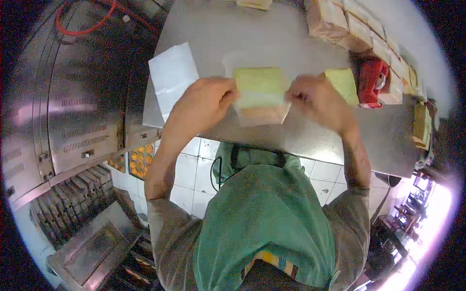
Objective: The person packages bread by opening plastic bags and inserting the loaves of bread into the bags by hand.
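In the head view, a block-shaped package (262,115) sits on the metal table in front of me, with a yellow-green paper (258,85) over its top and a pale, see-through wrapper around its sides. At its left edge, my left hand (208,99) is closed, fingertips pinching the wrapper. My right hand (318,99) is closed at the right edge, also pinching the wrapper, and somewhat smeared by motion. White sheets (172,75) lie left of my left hand. Just beyond my right hand is a stack of yellow-green papers (342,85), beside a red tape dispenser (372,82).
Several wrapped packages (335,22) line the table's back right side against the wall. Metal cabinets (82,97) stand on the left. Below them are trays of round baked goods (141,162) and stacked metal pans (73,201). The table's edge (310,151) runs close to my body.
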A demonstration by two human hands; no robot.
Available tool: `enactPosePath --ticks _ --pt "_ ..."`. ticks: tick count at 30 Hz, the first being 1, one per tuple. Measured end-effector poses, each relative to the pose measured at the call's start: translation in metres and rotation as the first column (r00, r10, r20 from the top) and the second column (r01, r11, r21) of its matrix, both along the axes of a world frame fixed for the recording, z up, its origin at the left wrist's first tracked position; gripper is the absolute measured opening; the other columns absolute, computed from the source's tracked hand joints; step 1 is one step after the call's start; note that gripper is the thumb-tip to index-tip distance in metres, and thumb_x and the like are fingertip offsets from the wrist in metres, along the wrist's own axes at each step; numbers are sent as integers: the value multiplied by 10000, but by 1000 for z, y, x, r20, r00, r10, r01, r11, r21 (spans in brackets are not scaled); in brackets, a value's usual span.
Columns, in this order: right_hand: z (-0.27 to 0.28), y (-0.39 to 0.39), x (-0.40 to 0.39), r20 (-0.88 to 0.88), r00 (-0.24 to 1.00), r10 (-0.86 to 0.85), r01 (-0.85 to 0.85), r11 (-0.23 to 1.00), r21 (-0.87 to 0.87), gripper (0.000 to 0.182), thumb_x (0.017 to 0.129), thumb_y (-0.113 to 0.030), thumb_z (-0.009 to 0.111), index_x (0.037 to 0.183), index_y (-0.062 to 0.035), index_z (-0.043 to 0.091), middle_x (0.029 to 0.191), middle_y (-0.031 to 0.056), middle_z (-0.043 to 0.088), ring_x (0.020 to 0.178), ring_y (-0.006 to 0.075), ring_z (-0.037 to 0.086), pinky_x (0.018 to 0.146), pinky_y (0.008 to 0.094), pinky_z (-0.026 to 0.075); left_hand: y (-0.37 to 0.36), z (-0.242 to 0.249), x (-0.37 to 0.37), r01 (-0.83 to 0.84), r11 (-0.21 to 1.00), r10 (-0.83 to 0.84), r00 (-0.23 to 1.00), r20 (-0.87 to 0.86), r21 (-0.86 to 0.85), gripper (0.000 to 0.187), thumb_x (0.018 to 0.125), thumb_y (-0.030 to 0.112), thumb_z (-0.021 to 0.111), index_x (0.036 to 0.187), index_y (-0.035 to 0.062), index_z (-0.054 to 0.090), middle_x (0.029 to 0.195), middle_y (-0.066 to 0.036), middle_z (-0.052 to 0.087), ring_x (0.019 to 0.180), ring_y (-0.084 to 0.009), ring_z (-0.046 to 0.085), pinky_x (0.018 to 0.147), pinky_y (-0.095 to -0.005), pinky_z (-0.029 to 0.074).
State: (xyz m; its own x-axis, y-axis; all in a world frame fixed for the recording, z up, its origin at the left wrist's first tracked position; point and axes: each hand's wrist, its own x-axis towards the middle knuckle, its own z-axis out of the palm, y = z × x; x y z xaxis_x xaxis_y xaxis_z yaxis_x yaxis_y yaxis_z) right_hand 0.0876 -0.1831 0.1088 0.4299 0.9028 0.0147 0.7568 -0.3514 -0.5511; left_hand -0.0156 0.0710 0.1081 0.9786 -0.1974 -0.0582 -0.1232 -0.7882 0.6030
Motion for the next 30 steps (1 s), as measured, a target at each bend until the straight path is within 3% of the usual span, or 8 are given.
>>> enactPosePath --ticks 2,5,11,14,17,23,28,30 --pt "12 4 -9 -170 984 57 -49 997 54 59 759 -52 664 808 -20 656 756 121 624 720 297 621 662 382 492 2 -2 -2 32 999 -32 998 45 1 163 859 188 625 870 27 637 851 -179 649 803 -370 629 725 -427 500" --pt "5 -4 -3 33 993 -110 106 990 91 60 759 -44 677 811 -23 658 755 113 624 694 293 616 655 371 491 3 -6 -4 -66 998 67 997 30 -24 146 865 167 611 880 24 638 861 -180 649 812 -373 626 736 -423 499" --pt "-4 -21 -32 -284 954 -95 97 995 -9 127 774 -133 674 841 -27 654 797 135 611 780 328 624 704 417 503 2 -19 -37 -36 985 27 998 -54 -170 172 876 177 641 965 31 659 881 -133 667 803 -281 654 738 -366 515" --pt "-5 -30 -33 -330 911 -249 265 964 6 187 775 -132 692 926 -30 649 803 127 611 760 308 624 692 401 503 0 -15 -45 -214 930 177 973 -145 -298 313 878 238 671 1099 33 591 716 -120 620 639 -193 614 601 -343 487" --pt "-9 -2 -33 -175 733 -658 677 731 89 244 774 -121 700 992 -35 631 812 129 614 738 285 619 687 378 504 -11 3 -28 -436 864 387 895 -223 -251 441 876 255 674 1225 51 496 628 -103 591 573 -193 591 575 -357 471" --pt "-27 4 -8 -99 863 -495 505 850 148 323 813 -91 666 1124 -62 584 796 112 599 699 246 602 653 369 495 -14 -12 12 -358 903 354 933 -62 -239 496 860 59 597 1322 125 429 564 -81 515 491 -153 491 496 -331 404" --pt "-30 8 -8 -291 731 -618 679 703 213 252 878 -100 619 1123 -52 590 805 96 610 716 202 604 663 341 490 -6 -31 23 -391 880 421 905 62 -268 441 880 61 588 1299 101 457 631 -61 559 536 -136 500 517 -316 410" --pt "-39 5 -4 -455 629 -630 768 594 238 243 913 -145 595 1133 -44 592 841 82 627 754 183 605 686 329 492 0 -49 19 -449 732 543 838 41 -513 406 898 80 593 1286 86 472 700 -37 594 603 -131 538 561 -292 438"
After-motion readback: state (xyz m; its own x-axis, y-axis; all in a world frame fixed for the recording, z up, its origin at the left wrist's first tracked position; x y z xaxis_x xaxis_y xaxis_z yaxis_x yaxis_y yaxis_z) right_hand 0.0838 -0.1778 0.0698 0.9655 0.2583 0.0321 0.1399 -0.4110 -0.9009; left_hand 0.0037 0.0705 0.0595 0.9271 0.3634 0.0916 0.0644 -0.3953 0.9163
